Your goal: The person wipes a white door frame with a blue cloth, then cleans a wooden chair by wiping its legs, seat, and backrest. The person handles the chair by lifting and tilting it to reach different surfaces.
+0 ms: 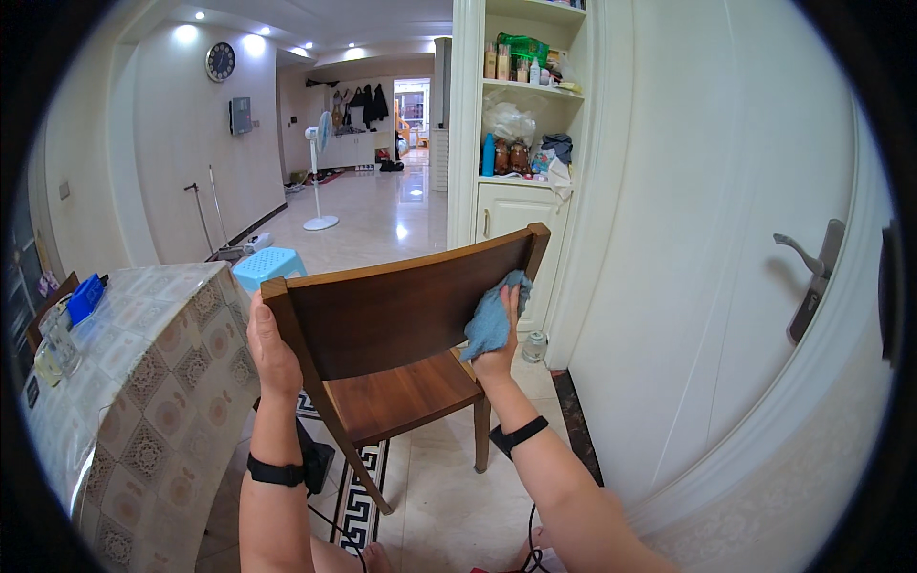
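Note:
A brown wooden chair (pixel 408 315) stands before me, its curved backrest nearest to me and its seat beyond and below. My left hand (pixel 274 351) grips the backrest's left post, with the thumb on the near side. My right hand (pixel 501 347) holds a blue-grey cloth (pixel 494 319) against the right end of the backrest, close to the right post. The cloth hides part of the fingers. Both forearms wear black straps.
At left stands a table with a patterned cover (pixel 165 387), bearing glass cups (pixel 61 347) and a blue object (pixel 87 299). A light-blue plastic stool (pixel 269 266) is behind it. At right are a white door (pixel 716 251) and a glass jar (pixel 534 347) on the floor.

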`<state>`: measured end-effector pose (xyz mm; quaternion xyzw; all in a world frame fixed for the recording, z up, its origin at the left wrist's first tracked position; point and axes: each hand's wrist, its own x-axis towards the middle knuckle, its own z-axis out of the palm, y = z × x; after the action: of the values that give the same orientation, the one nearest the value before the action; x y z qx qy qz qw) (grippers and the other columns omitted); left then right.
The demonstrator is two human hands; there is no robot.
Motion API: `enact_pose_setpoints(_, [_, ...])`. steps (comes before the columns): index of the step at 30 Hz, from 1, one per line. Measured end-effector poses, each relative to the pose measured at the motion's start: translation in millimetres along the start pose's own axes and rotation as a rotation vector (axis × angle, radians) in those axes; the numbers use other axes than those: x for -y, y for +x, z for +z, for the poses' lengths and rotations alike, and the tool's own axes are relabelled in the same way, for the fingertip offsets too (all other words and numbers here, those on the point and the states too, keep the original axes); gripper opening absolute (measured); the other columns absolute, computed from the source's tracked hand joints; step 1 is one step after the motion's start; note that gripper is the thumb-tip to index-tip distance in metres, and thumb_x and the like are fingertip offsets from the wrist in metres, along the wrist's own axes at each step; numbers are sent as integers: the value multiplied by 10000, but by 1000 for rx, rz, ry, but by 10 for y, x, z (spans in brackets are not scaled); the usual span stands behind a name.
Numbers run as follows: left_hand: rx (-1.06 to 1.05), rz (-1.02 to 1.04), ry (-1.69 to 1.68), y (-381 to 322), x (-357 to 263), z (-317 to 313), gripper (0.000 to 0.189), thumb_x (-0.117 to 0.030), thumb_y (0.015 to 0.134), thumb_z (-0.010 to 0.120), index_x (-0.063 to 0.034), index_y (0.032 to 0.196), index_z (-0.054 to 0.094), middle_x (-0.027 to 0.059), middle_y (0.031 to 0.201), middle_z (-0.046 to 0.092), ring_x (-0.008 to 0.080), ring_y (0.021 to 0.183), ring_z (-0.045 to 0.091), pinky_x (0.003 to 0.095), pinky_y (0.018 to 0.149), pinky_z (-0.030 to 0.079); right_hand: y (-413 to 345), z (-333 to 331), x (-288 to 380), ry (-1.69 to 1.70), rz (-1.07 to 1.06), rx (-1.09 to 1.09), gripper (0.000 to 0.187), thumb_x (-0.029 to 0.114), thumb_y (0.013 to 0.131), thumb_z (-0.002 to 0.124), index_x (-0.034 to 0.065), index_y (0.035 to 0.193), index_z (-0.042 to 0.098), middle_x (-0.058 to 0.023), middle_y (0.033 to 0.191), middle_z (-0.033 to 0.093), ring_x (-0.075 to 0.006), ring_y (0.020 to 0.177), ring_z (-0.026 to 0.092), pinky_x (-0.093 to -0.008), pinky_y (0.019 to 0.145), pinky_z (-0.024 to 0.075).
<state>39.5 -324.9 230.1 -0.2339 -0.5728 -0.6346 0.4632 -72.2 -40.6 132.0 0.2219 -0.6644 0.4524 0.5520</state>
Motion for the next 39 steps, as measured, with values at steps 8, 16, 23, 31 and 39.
enact_pose_setpoints(8, [-19,-2,79,6,75,-93,540,-391,1055,322,62,1296,491,120,1239,564,187,1158,503,307,1024,362,-509,-36,-49,72,201,52,673,-15,790,635,41,1429,433,-222,1518,348,-375,1386,367,-402,1133,306])
enact_pose_setpoints(16, [32,1,59,32,67,-12,550,-406,1051,331,58,1300,492,116,1253,562,191,1177,498,315,1041,348,-846,-270,-461,134,901,115,323,3,839,550,-40,1144,648,-152,1085,689,-227,1032,639,-338,935,477])
enact_pose_setpoints(23, [21,-1,82,6,4,-95,536,-395,1051,330,50,1296,499,112,1246,565,183,1173,496,314,1038,349,-91,-410,505,199,435,-316,373,-32,836,479,-51,1204,540,-136,1213,578,-237,1137,546,-339,1027,403])
enact_pose_setpoints(31, [25,-14,0,22,68,-52,532,-389,1051,328,43,1316,490,110,1267,556,188,1193,490,318,1049,342,1047,-373,744,-35,-82,-268,319,-74,858,498,-15,1146,623,-173,1238,616,-317,1159,576,-373,1024,418])
enact_pose_setpoints(39, [10,-23,-35,1,-13,-12,542,-395,1052,318,44,1329,473,116,1280,541,188,1204,478,320,1060,329,896,-133,352,-257,-231,-317,393,-80,805,518,-34,1179,628,-191,1209,606,-378,1114,562,-424,987,440])
